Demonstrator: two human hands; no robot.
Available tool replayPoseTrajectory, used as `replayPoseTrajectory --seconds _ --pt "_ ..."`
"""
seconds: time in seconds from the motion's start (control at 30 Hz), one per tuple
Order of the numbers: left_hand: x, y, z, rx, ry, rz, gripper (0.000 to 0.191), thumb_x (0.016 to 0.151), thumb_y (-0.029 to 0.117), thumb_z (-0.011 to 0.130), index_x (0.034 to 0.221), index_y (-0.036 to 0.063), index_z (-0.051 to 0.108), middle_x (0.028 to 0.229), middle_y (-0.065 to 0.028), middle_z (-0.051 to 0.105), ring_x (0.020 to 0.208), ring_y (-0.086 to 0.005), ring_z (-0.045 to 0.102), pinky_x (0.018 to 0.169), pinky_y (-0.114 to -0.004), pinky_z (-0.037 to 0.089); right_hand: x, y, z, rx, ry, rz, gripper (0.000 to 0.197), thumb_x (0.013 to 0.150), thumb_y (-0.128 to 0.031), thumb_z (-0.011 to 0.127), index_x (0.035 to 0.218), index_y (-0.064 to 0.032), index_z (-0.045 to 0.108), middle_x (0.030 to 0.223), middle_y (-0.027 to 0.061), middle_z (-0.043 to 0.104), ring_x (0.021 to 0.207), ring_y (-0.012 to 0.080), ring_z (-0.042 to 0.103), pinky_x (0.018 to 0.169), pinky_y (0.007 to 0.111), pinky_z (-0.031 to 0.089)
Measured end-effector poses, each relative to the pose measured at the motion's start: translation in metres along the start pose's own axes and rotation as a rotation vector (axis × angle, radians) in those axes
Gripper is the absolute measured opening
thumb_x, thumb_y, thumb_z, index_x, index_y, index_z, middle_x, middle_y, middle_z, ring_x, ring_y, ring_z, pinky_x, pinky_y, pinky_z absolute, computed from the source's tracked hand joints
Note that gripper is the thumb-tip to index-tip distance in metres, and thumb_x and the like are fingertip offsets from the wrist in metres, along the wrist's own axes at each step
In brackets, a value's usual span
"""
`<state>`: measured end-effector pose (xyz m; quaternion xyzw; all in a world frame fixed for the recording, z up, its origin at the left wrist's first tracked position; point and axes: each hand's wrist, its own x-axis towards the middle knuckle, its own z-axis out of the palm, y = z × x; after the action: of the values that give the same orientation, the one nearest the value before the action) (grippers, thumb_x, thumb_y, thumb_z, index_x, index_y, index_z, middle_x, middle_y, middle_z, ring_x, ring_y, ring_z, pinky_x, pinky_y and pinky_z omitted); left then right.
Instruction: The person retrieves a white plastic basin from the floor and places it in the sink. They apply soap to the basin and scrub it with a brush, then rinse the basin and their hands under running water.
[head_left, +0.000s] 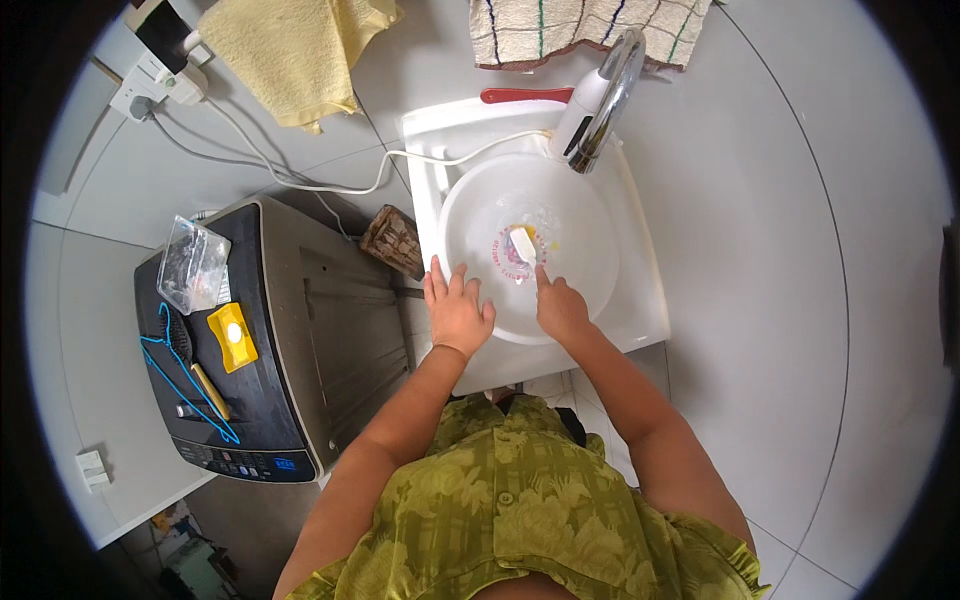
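A white plastic basin (480, 195) sits in the white sink (634, 292). On its bottom are reddish printed marks and a small wet patch with some yellow. My right hand (564, 307) is closed around the handle of a small white spatula-like tool (523, 246), index finger stretched along it. The tool's flat head is over the bottom of the basin, and most of its handle is hidden in my fist. My left hand (459, 311) rests at the basin's near left rim with fingers spread.
A chrome faucet (609, 97) with a white body rises behind the basin, its cord (360, 191) running to wall sockets (142, 82). A red-handled item (525, 95) lies on the sink's back ledge. At left stands a washing machine (262, 420) bearing a clear plastic box (193, 266), hairbrush (176, 334) and blue hanger (180, 375).
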<state>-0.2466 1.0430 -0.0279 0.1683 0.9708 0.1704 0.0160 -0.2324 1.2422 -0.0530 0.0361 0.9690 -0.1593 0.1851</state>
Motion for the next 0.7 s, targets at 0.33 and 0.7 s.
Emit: replayPoseTrajectory --seconds 0.33,0.7 --pt "0.0 -0.014 -0.031 -0.029 -0.23 0.231 0.05 0.066 0.042 0.077 0.101 0.0072 0.068 0.143 -0.0185 0.035 0.136 -0.0565 0.0 0.113 -0.06 0.006 -0.02 -0.013 0.003 0.004 -0.165 0.048 0.06 0.085 -0.008 0.044 0.142 0.0033 0.03 0.104 0.0312 0.058 0.092 0.0398 0.063 0.081 0.045 0.052" --pt "0.002 -0.009 -0.024 0.07 -0.216 0.186 0.036 0.067 0.026 0.076 0.097 0.0089 0.07 0.148 -0.0234 0.027 0.136 -0.0576 0.002 0.113 -0.06 0.007 -0.011 -0.009 0.03 -0.134 -0.092 0.055 0.06 0.085 -0.009 0.047 0.139 0.0115 0.029 0.097 0.031 0.06 0.086 0.0381 0.065 0.076 0.045 0.053"
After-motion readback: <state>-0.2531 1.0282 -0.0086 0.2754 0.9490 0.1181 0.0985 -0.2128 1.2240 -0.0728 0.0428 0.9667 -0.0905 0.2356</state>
